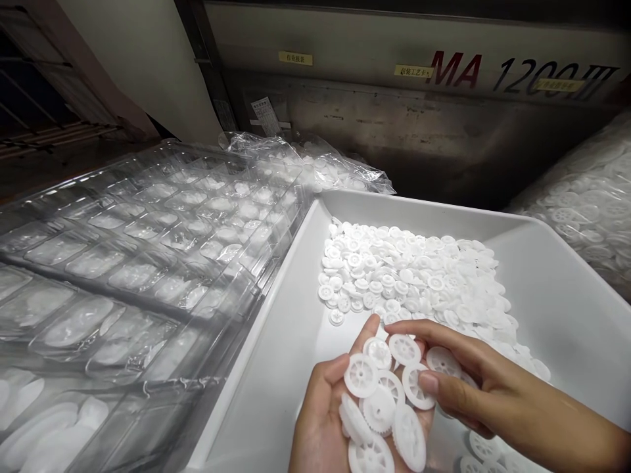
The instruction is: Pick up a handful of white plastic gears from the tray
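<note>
Cupping white gears, left hand palm-up

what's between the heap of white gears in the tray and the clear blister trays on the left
In the head view, only bare tray floor and the white tray's left wall separate the gear heap from the clear blister trays.

There is one view only, from a camera on the person's head, looking forward and down, very near to the hands at 6 o'clock. It faces a white tray, clear blister trays at 9 o'clock, and a machine wall at 12 o'clock.
</note>
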The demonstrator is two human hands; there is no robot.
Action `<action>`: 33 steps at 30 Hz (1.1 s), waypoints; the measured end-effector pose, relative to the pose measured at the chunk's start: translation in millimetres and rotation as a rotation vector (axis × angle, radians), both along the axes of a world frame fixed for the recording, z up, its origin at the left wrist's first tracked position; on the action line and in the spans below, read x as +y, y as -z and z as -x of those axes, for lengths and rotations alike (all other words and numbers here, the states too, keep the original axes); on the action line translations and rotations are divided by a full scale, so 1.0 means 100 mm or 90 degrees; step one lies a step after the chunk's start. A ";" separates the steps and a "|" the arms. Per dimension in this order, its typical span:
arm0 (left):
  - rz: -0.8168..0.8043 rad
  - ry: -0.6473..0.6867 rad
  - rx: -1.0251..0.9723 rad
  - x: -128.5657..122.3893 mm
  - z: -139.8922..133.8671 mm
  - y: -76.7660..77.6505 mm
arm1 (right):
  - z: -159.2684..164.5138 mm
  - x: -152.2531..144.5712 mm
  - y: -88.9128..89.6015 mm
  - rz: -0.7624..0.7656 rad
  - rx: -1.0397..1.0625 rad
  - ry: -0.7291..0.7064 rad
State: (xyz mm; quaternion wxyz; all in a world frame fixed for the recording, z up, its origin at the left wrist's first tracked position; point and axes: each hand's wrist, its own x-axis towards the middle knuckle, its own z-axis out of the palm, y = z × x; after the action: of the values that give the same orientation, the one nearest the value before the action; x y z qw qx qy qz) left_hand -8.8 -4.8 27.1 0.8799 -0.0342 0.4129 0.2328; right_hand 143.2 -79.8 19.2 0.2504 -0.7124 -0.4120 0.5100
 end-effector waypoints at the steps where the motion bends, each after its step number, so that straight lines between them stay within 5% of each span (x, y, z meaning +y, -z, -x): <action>1: -0.002 0.006 -0.007 0.00 0.00 0.00 | 0.01 0.01 -0.01 -0.012 0.011 0.001; 5: 0.006 0.038 -0.043 0.01 0.02 0.03 | 0.07 0.02 -0.02 -0.126 -0.026 -0.023; 14: -0.005 0.051 -0.054 0.01 -0.02 -0.01 | 0.21 0.00 0.03 -0.416 -0.407 -0.184; 20: -0.010 0.019 -0.061 0.00 -0.03 -0.06 | 0.24 0.06 0.04 -0.392 -0.458 -0.245; 27: 0.038 0.014 -0.106 0.01 -0.02 -0.08 | 0.27 0.03 0.03 -0.416 -0.338 -0.178; 33: -0.004 -0.096 -0.166 -0.03 0.01 -0.02 | 0.04 0.11 0.06 -0.334 -0.019 0.136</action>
State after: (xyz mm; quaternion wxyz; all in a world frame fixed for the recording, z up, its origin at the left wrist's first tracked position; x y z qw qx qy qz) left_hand -10.2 -7.9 29.1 0.9063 -0.0924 0.2907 0.2927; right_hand 138.7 -68.5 12.8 0.4726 -0.6699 -0.4563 0.3459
